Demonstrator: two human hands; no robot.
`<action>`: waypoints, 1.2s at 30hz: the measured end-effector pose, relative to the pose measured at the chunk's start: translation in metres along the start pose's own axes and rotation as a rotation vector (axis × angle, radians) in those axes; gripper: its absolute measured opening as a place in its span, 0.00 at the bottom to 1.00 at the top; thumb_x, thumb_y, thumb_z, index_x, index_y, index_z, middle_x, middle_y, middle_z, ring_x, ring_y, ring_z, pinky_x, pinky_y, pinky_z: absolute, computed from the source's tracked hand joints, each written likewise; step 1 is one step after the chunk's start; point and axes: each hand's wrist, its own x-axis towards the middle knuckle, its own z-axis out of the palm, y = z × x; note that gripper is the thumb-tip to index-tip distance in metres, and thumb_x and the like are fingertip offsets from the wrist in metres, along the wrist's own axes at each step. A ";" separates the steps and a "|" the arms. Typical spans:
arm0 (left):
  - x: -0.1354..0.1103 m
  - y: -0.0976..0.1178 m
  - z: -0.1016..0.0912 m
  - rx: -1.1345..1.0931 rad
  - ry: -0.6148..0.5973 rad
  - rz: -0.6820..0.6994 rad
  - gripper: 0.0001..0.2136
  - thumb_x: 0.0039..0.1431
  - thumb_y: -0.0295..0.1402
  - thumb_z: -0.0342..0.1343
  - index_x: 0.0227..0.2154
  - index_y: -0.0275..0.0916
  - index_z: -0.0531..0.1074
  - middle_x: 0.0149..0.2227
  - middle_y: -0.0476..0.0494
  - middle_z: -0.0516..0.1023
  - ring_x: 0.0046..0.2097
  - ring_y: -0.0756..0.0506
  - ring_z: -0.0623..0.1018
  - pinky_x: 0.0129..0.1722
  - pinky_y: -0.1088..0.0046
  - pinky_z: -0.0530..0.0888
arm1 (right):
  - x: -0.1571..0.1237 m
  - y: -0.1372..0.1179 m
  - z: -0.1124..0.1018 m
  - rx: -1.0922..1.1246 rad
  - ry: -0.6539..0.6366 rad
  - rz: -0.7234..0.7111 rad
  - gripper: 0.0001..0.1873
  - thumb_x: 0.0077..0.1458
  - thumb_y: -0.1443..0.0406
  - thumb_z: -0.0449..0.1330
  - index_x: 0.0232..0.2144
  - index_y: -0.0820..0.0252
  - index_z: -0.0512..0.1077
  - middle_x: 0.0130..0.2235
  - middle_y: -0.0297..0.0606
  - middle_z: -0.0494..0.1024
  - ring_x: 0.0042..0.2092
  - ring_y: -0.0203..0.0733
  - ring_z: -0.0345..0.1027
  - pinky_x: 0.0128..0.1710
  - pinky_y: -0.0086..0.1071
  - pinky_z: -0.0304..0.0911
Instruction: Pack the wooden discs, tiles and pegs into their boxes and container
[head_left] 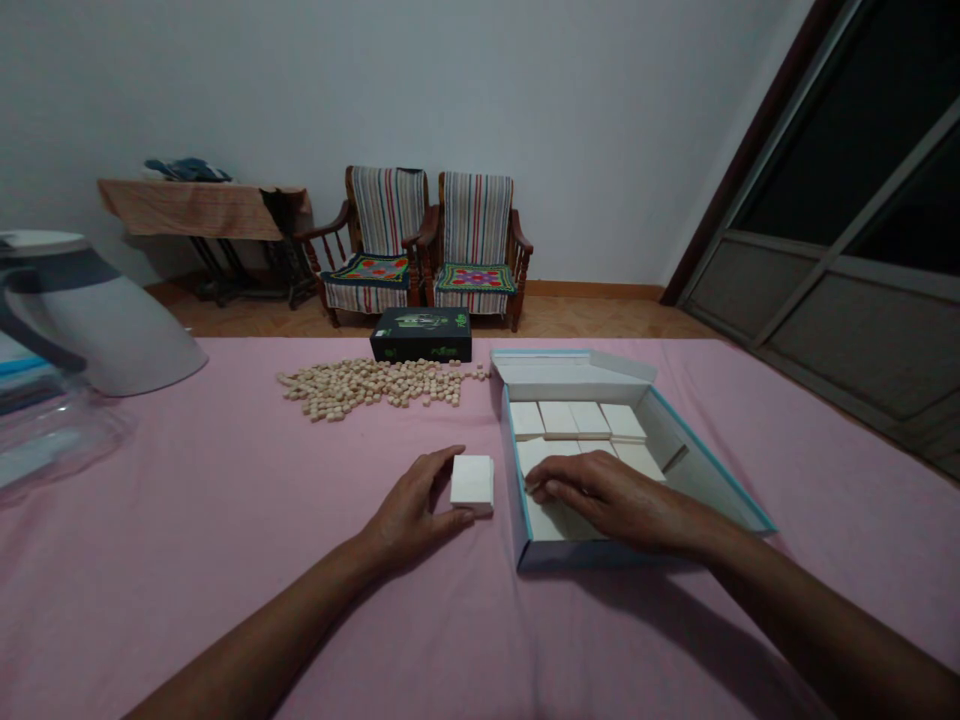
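Observation:
My left hand [416, 510] is closed around the side of a small stack of white square cards [472, 482], thumb at the near edge and fingers at the far one. The stack rests on the pink cloth just left of an open box with pale blue edges [720, 468]. Inside the box lie several white card stacks [624, 422] in rows. My right hand [600, 490] reaches in over the nearer stacks [559, 520], its fingers curled and pressed together by the left wall. What those fingertips grip is hidden.
Many small beige wooden pieces [360, 385] lie loose beyond my left hand. Behind them stands a black box [421, 335]. A white and grey jug [112, 320] and a transparent plastic container [56, 440] are at the left. Two armchairs [390, 225] stand past the table.

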 end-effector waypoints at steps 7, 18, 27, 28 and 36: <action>-0.001 0.001 -0.002 0.035 0.004 0.030 0.32 0.46 0.34 0.62 0.56 0.42 0.59 0.52 0.39 0.69 0.50 0.40 0.71 0.49 0.61 0.69 | -0.003 -0.003 -0.006 -0.062 -0.024 0.026 0.16 0.53 0.72 0.50 0.38 0.59 0.76 0.33 0.37 0.78 0.34 0.37 0.70 0.35 0.29 0.60; 0.000 0.003 -0.002 0.041 0.003 0.032 0.31 0.48 0.36 0.61 0.56 0.42 0.59 0.51 0.39 0.70 0.50 0.40 0.71 0.49 0.60 0.69 | 0.005 0.001 0.009 -0.060 -0.020 -0.024 0.14 0.52 0.73 0.50 0.33 0.61 0.74 0.32 0.36 0.77 0.32 0.35 0.67 0.33 0.27 0.57; 0.001 0.004 0.000 -0.049 -0.009 -0.008 0.30 0.49 0.36 0.61 0.56 0.40 0.59 0.51 0.37 0.69 0.50 0.40 0.71 0.48 0.60 0.70 | 0.016 0.025 0.001 -0.271 0.134 -0.105 0.25 0.46 0.69 0.60 0.50 0.61 0.65 0.48 0.45 0.69 0.49 0.47 0.57 0.48 0.40 0.55; 0.001 0.004 0.000 -0.058 -0.007 -0.011 0.30 0.49 0.37 0.61 0.56 0.40 0.59 0.50 0.37 0.69 0.50 0.40 0.71 0.48 0.60 0.70 | 0.018 0.026 0.001 -0.292 0.099 -0.107 0.26 0.47 0.68 0.61 0.50 0.61 0.65 0.48 0.46 0.69 0.49 0.47 0.57 0.48 0.41 0.55; 0.002 0.012 0.001 -0.053 0.016 -0.027 0.30 0.48 0.40 0.62 0.54 0.39 0.62 0.47 0.37 0.72 0.48 0.40 0.72 0.47 0.60 0.71 | 0.019 0.024 0.000 -0.329 0.145 -0.028 0.23 0.48 0.64 0.61 0.48 0.62 0.65 0.46 0.46 0.67 0.48 0.48 0.57 0.47 0.41 0.55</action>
